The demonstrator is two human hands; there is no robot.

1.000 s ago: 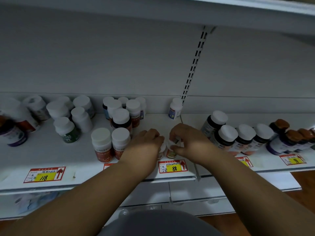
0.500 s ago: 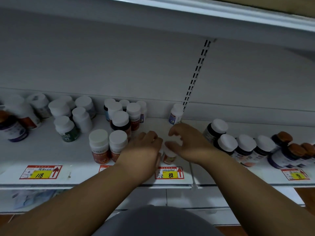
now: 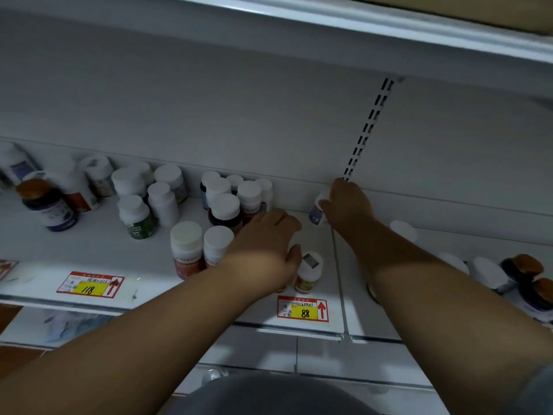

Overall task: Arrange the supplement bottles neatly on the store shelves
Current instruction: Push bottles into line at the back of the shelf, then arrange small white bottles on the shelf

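My right hand point(image 3: 344, 205) reaches to the back of the white shelf point(image 3: 89, 253) and closes around a small white bottle with a blue label point(image 3: 317, 212) by the slotted upright. My left hand point(image 3: 266, 247) lies palm down near the shelf front, fingers apart, resting over a small bottle that it mostly hides. Just right of it stands a small white-capped bottle with a red-orange label point(image 3: 308, 272), free of both hands. Two larger red-labelled bottles point(image 3: 187, 250) stand left of my left hand.
Several white-capped bottles point(image 3: 227, 199) cluster behind my left hand, with more point(image 3: 134, 199) further left and a purple brown-capped one point(image 3: 48, 205). Dark brown-capped bottles point(image 3: 523, 271) lie at the right. Price tags 118 point(image 3: 89, 284) and 88 point(image 3: 303, 308) mark the edge.
My right hand let go of the small red-labelled bottle at the front and moved back to the blue-labelled bottle at the rear wall. My left hand stayed in place. The camera tilted up.
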